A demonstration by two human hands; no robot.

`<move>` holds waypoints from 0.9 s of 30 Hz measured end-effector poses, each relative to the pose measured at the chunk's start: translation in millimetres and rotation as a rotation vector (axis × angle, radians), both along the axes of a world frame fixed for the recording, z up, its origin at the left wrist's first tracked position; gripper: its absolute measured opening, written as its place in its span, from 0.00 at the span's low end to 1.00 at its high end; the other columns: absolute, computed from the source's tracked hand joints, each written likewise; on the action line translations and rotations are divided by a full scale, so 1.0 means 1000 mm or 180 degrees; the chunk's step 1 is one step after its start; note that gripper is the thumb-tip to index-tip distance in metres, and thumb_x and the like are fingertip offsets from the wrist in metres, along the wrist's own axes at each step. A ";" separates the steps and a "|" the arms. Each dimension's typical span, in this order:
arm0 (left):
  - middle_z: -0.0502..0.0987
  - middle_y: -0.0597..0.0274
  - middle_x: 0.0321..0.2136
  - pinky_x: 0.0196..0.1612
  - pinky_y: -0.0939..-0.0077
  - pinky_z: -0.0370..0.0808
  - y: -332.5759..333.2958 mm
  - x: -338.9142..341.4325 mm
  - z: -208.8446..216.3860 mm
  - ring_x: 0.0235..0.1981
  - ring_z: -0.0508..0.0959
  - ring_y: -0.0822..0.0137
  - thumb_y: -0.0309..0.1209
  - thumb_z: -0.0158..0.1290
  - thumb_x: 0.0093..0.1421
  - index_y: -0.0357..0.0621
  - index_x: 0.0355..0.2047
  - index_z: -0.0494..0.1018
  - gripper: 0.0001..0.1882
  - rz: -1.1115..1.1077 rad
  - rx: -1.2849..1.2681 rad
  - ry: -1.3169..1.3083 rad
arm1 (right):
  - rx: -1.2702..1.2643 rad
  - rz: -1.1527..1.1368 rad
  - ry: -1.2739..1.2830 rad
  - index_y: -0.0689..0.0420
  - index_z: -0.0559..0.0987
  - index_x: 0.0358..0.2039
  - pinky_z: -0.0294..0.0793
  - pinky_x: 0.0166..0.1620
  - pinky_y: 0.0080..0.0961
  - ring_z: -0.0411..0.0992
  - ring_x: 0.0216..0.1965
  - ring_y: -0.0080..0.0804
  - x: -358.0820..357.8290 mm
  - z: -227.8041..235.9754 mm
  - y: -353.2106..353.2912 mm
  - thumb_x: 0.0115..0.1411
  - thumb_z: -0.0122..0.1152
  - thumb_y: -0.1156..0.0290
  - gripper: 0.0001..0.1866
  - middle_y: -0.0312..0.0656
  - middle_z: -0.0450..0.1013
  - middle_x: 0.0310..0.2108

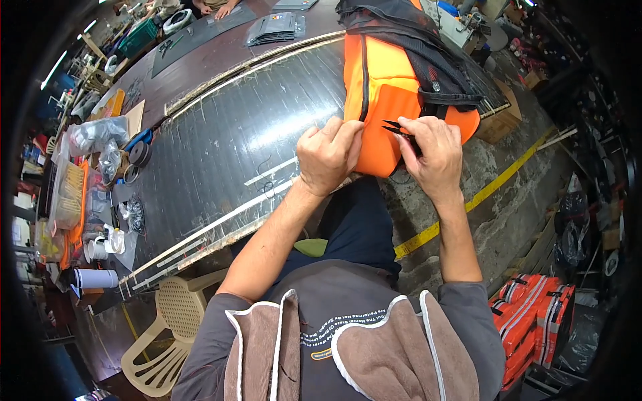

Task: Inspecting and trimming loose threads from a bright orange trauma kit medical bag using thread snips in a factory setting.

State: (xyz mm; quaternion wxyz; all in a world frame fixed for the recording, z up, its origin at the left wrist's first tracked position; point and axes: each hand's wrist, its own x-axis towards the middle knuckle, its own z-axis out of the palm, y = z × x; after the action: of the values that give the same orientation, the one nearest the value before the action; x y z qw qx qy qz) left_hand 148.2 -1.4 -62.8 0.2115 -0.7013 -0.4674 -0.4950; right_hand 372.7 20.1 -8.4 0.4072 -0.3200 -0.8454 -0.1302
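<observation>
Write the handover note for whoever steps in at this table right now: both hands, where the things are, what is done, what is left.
Left hand: pinching the lower edge of the orange life vest at the table's near edge.
Right hand: holding small black thread snips, blades pointed at the vest seam beside the left hand.
Vest: lies on the dark work table, black mesh and straps bunched over its top.
Done: cannot tell how much is trimmed; loose threads lie on the table.
Left: likely the seam being held. More orange vests are stacked on the floor to the right.
</observation>
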 end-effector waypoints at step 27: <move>0.74 0.61 0.24 0.25 0.65 0.73 0.001 0.010 -0.002 0.19 0.75 0.58 0.24 0.66 0.56 0.47 0.36 0.81 0.08 -0.0113 -0.0090 -0.0655 | 0.0194 0.0076 -0.0001 0.45 0.87 0.49 0.59 0.49 0.35 0.76 0.39 0.24 -0.003 -0.012 0.010 0.61 0.76 0.68 0.15 0.26 0.78 0.38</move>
State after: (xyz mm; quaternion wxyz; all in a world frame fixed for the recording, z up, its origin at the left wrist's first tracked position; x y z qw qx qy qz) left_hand 158.6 -0.9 -65.2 0.1437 -0.6578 -0.4810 -0.5615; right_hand 369.2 30.1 -20.9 0.4182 -0.2974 -0.8449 -0.1510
